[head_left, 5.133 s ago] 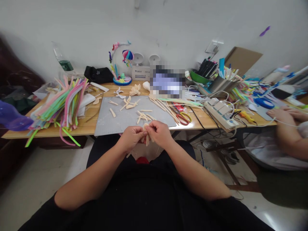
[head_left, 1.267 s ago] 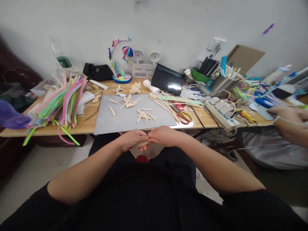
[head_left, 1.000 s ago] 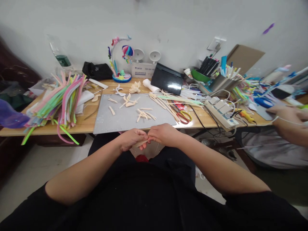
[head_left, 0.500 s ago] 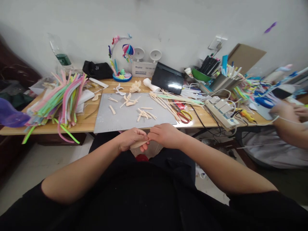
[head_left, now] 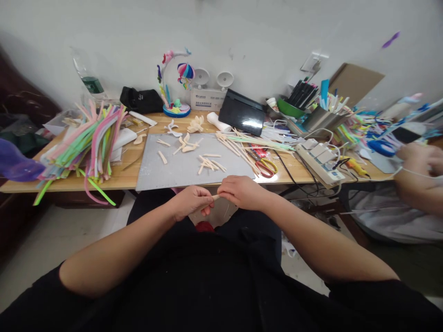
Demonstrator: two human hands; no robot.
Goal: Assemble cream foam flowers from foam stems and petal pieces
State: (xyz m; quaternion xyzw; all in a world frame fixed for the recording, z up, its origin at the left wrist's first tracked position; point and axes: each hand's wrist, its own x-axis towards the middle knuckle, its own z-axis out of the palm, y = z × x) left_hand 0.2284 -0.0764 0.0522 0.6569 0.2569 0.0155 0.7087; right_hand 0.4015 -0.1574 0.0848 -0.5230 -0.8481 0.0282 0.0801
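Observation:
Above my lap, just in front of the table edge, my left hand (head_left: 194,201) pinches a cream-coloured strip (head_left: 216,197), perhaps a fuzzy pipe cleaner piece. The fingers of my right hand (head_left: 238,190) close on the strip's other end, and both hands hide most of it. Beyond them a grey cutting mat (head_left: 152,170) carries short cream strips (head_left: 209,163) and curved, petal-like cream pieces (head_left: 188,144). A small stack of similar shaped pieces (head_left: 195,123) lies behind the mat.
Scissors (head_left: 266,167) lie right of the mat near long cream strips (head_left: 238,152). A power strip (head_left: 320,161) with cables sits further right. Colourful pipe cleaners (head_left: 86,143) are heaped at left. A black tray-like object (head_left: 241,113) leans at the back. Another person's hand (head_left: 420,161) works at far right.
My hands have drawn slightly apart, the right one shifting right. The strip has turned in my left fingers, so a short end now shows between the hands.

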